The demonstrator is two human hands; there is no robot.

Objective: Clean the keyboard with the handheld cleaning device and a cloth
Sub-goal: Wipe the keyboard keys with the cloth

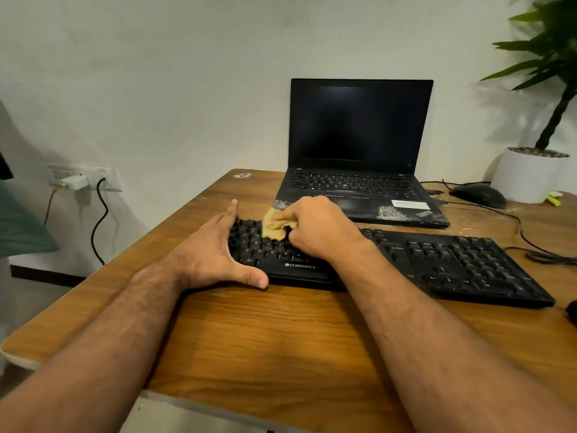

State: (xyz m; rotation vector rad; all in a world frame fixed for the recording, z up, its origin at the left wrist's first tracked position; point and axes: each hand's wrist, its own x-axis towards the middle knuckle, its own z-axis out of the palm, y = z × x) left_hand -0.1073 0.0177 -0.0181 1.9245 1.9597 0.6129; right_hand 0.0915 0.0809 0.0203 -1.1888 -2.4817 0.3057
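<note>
Tan cloth [274, 228] near keyboard's [437, 264] left edge

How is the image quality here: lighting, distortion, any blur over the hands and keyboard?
Head view: dim, warm light; wide-angle bending curves the table edges; cloth and right hand slightly soft; keyboard legends mostly readable; laptop screen dark, no glare.

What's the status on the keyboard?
Right hand pressing cloth on keys. Left hand bracing keyboard end. Nothing blocking.
</note>
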